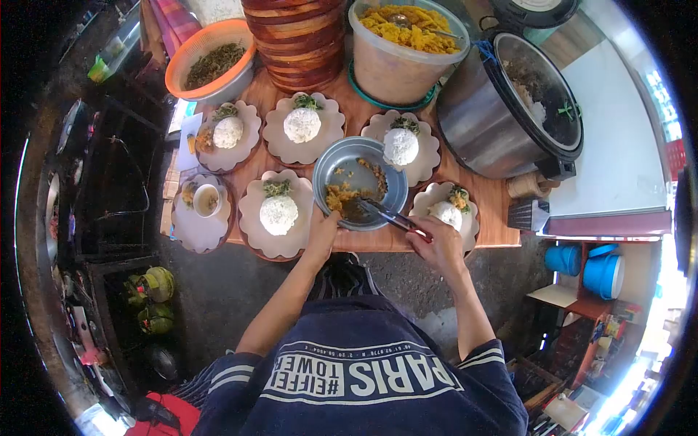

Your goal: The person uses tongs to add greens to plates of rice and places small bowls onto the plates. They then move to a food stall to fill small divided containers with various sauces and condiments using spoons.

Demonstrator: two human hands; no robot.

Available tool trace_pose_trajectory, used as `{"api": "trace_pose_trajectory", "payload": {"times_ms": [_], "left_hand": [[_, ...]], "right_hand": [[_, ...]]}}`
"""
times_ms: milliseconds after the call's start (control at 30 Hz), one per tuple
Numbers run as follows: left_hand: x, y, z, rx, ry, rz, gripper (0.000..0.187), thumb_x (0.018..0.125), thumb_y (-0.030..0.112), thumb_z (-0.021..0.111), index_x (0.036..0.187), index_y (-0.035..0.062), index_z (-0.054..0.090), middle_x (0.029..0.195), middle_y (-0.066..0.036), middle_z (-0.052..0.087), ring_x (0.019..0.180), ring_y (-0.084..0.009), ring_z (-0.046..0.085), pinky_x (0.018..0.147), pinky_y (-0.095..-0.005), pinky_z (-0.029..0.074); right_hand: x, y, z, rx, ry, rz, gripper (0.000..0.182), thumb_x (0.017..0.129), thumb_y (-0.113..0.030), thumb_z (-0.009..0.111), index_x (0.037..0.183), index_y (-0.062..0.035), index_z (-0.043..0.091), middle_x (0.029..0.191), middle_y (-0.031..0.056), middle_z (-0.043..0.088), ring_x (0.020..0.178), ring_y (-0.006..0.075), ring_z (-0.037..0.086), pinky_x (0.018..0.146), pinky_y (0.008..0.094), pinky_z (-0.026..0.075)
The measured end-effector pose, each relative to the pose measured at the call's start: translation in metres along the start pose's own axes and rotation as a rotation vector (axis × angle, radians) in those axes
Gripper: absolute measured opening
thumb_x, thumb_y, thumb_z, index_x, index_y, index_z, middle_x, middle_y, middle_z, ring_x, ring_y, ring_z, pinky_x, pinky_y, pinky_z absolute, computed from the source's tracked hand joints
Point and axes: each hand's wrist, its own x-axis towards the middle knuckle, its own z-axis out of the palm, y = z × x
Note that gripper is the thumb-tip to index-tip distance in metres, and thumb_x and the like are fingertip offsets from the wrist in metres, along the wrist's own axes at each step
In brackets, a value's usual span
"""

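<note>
Presently, right hand (439, 247) grips tongs (393, 214); left hand (322, 230) pinches bowl (357, 187) near seven o'clock. If pinch slips, bowl may tip.

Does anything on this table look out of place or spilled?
The front-left plate looks odd: it holds a small white cup, while the other five plates carry white mounds. No spill stands out.

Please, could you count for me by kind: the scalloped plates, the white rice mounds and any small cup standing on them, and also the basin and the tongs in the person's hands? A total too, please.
Scalloped plates: 6
Rice mounds: 5
Small cup: 1
Grey basin: 1
Tongs: 1
Total: 14
</note>
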Motion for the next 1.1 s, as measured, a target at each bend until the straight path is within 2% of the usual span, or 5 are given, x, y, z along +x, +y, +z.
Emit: {"api": "trace_pose_trajectory", "payload": {"times_ms": [300, 500, 767, 933, 1100], "left_hand": [[0.032, -0.008, -0.001, -0.019, 0.026, 0.01, 0.046, 0.084, -0.004, 0.045, 0.129, 0.0052, 0.039, 0.116, -0.011, 0.056, 0.092, -0.0189, 0.064, 0.064, -0.0311, 0.057], [0.049, -0.001, 0.0, 0.003, 0.076, -0.007, 0.046, 0.085, 0.0, 0.048, 0.129, 0.0064, 0.04, 0.11, -0.009, 0.06, 0.086, -0.0184, 0.065, 0.059, -0.0286, 0.057], [0.051, 0.002, -0.006, -0.101, 0.148, 0.02, 0.042, 0.084, 0.002, 0.05, 0.126, 0.0052, 0.044, 0.111, -0.008, 0.06, 0.087, -0.0187, 0.065, 0.062, -0.0299, 0.057], [0.048, 0.004, -0.012, -0.127, 0.136, -0.078, 0.04, 0.086, 0.001, 0.048, 0.126, 0.0029, 0.045, 0.116, -0.008, 0.058, 0.094, -0.0193, 0.063, 0.07, -0.0325, 0.057], [0.043, 0.004, -0.009, -0.209, 0.157, -0.049, 0.042, 0.086, 0.0, 0.047, 0.128, 0.0031, 0.044, 0.117, -0.008, 0.058, 0.1, -0.0187, 0.061, 0.075, -0.0331, 0.055]], "right_hand": [[0.028, 0.047, 0.004, 0.332, -0.044, 0.128, 0.038, 0.078, -0.028, 0.075, 0.111, -0.009, 0.068, 0.084, 0.0128, 0.069, 0.072, 0.02, 0.064, 0.067, 0.0314, 0.049], [0.064, 0.079, -0.022, 0.529, -0.044, 0.221, 0.041, 0.081, -0.021, 0.074, 0.116, -0.0026, 0.065, 0.077, 0.0002, 0.066, 0.07, 0.0056, 0.055, 0.062, 0.0235, 0.045], [0.133, 0.102, -0.03, 0.204, 0.272, 0.24, 0.031, 0.083, -0.023, 0.069, 0.109, -0.0061, 0.069, 0.08, 0.0075, 0.07, 0.075, 0.0133, 0.065, 0.068, 0.0279, 0.05], [0.149, 0.086, -0.016, -0.213, 0.295, 0.269, 0.035, 0.081, -0.034, 0.065, 0.112, -0.0179, 0.067, 0.096, 0.0139, 0.067, 0.089, 0.0336, 0.064, 0.076, 0.0418, 0.051], [0.154, 0.098, 0.003, -0.332, 0.336, 0.236, 0.034, 0.081, -0.031, 0.066, 0.112, -0.0163, 0.065, 0.1, 0.0116, 0.065, 0.089, 0.0335, 0.064, 0.075, 0.0436, 0.051]]}}
